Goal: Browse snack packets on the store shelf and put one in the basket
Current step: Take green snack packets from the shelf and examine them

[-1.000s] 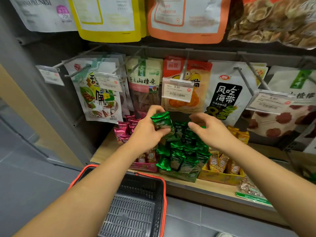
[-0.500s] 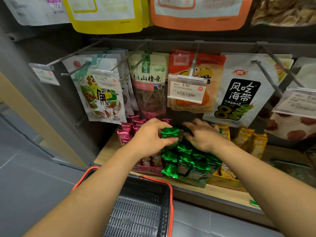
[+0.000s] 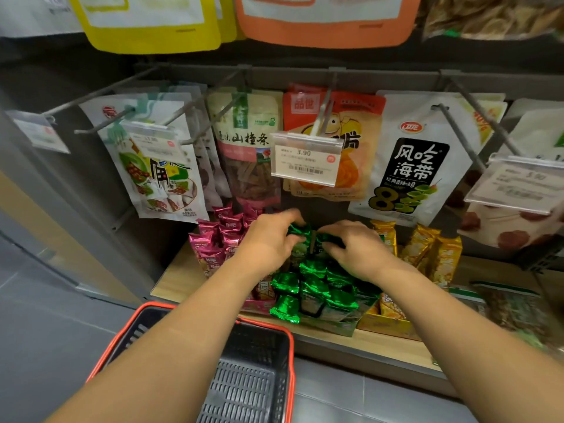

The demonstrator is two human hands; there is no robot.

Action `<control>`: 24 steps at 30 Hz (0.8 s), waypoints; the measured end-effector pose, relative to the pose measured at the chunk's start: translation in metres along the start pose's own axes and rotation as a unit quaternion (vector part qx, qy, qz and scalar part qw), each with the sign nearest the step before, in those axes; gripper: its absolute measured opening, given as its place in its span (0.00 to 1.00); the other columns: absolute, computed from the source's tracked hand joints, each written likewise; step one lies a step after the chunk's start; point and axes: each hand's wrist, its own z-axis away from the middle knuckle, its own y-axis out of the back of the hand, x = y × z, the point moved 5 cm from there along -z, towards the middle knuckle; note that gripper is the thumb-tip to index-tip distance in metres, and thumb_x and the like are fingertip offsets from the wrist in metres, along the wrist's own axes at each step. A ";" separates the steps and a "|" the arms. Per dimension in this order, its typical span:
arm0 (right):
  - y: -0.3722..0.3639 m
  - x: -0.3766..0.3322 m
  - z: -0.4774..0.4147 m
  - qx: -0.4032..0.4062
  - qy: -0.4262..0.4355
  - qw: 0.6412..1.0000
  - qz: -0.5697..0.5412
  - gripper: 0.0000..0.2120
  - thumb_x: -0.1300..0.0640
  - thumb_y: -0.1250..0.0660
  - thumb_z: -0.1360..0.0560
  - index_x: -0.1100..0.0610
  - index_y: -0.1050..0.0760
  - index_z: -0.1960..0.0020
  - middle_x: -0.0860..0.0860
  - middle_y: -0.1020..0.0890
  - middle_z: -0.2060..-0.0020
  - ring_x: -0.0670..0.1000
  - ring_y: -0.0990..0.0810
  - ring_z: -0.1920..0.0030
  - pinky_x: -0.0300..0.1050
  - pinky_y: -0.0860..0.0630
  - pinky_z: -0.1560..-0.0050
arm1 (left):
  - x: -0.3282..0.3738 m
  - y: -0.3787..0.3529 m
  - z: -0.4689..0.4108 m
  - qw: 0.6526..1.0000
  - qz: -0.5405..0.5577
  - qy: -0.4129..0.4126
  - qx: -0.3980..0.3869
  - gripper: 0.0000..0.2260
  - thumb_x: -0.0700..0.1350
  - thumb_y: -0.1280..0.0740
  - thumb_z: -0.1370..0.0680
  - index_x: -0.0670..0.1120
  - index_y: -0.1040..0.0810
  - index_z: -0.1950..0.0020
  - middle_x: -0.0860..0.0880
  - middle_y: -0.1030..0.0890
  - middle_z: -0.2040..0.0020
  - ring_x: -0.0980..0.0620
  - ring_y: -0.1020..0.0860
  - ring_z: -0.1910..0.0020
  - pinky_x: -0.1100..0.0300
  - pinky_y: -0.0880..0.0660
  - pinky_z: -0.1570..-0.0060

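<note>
Our two bare forearms reach forward from the lower corners and converge. Our left arm [image 3: 171, 340] rises from the lower left, our right arm [image 3: 457, 319] from the lower right. Our left hand [image 3: 268, 244], its back towards us, pinches a green packet [image 3: 297, 232] between thumb and curled fingers [image 3: 293, 215]. Our right hand [image 3: 358, 248] sits just beside it, palm down, fingers bent; it seems to grip the same green packet, though the hold is partly hidden.

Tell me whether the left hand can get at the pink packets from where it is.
Probably yes: the pink packets stand uncovered right beside the left hand, with nothing between them, though its fingers pinch a green packet.
</note>
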 end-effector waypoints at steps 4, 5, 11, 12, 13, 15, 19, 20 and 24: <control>0.000 0.000 0.002 -0.029 -0.001 0.999 0.021 0.25 0.38 0.45 0.21 0.46 0.32 0.28 0.50 0.27 0.31 0.55 0.35 0.29 0.50 0.36 0.31 | -0.002 -0.022 -0.007 0.986 -0.151 -0.015 -0.062 0.11 0.43 0.33 0.22 0.45 0.20 0.40 0.44 0.25 0.39 0.43 0.28 0.39 0.55 0.30 0.41; -0.002 -0.001 0.003 -0.055 -0.002 0.998 0.044 0.28 0.34 0.48 0.22 0.45 0.36 0.26 0.49 0.31 0.28 0.54 0.40 0.26 0.52 0.41 0.28 | -0.001 -0.026 -0.008 0.981 -0.177 -0.016 -0.078 0.08 0.44 0.36 0.21 0.46 0.22 0.43 0.43 0.26 0.41 0.42 0.27 0.42 0.56 0.31 0.47; -0.012 0.002 0.013 -0.200 -0.024 0.975 0.098 0.47 0.18 0.51 0.36 0.38 0.57 0.22 0.46 0.56 0.21 0.51 0.61 0.22 0.59 0.62 0.26 | 0.008 -0.029 -0.008 0.950 -0.243 -0.005 -0.196 0.26 0.38 0.39 0.20 0.45 0.40 0.23 0.42 0.37 0.26 0.41 0.33 0.30 0.54 0.34 0.32; -0.013 0.001 0.014 -0.197 -0.022 0.975 0.102 0.49 0.18 0.49 0.36 0.38 0.57 0.22 0.46 0.57 0.21 0.51 0.61 0.22 0.59 0.62 0.26 | 0.011 -0.019 -0.005 0.957 -0.217 0.005 -0.191 0.27 0.40 0.39 0.20 0.46 0.43 0.22 0.42 0.37 0.25 0.42 0.34 0.29 0.53 0.35 0.31; -0.014 0.000 0.014 -0.193 -0.020 0.975 0.106 0.49 0.19 0.48 0.36 0.39 0.58 0.22 0.46 0.57 0.21 0.51 0.61 0.22 0.59 0.63 0.26 | 0.015 -0.007 -0.002 0.965 -0.191 0.009 -0.179 0.27 0.44 0.39 0.19 0.47 0.43 0.22 0.42 0.35 0.26 0.42 0.33 0.29 0.53 0.34 0.31; -0.015 -0.001 0.014 -0.185 -0.018 0.977 0.108 0.49 0.20 0.45 0.35 0.39 0.58 0.22 0.47 0.57 0.21 0.52 0.61 0.22 0.59 0.63 0.26 | 0.023 0.011 0.013 0.963 -0.204 -0.022 -0.173 0.27 0.56 0.38 0.21 0.50 0.40 0.24 0.44 0.28 0.30 0.44 0.28 0.33 0.53 0.31 0.36; -0.014 -0.003 0.012 -0.172 -0.025 0.980 0.098 0.47 0.24 0.40 0.33 0.40 0.56 0.22 0.48 0.55 0.21 0.52 0.59 0.22 0.60 0.61 0.26 | 0.014 -0.006 0.061 0.889 -0.295 0.035 -0.349 0.50 0.75 0.38 0.33 0.49 0.53 0.21 0.42 0.33 0.26 0.40 0.31 0.30 0.47 0.31 0.34; -0.014 -0.003 0.012 -0.170 -0.026 0.980 0.098 0.46 0.25 0.40 0.32 0.40 0.55 0.22 0.48 0.54 0.21 0.52 0.59 0.22 0.61 0.61 0.26 | 0.011 -0.015 0.070 0.881 -0.291 0.057 -0.368 0.52 0.73 0.35 0.32 0.49 0.58 0.21 0.41 0.35 0.26 0.39 0.32 0.30 0.47 0.31 0.33; -0.013 -0.006 0.014 -0.161 -0.022 0.983 0.090 0.44 0.23 0.45 0.31 0.40 0.53 0.22 0.48 0.53 0.21 0.51 0.58 0.21 0.60 0.62 0.26 | 0.006 -0.020 0.061 0.943 -0.240 0.037 -0.228 0.40 0.56 0.30 0.25 0.45 0.49 0.22 0.39 0.30 0.31 0.38 0.28 0.35 0.47 0.29 0.37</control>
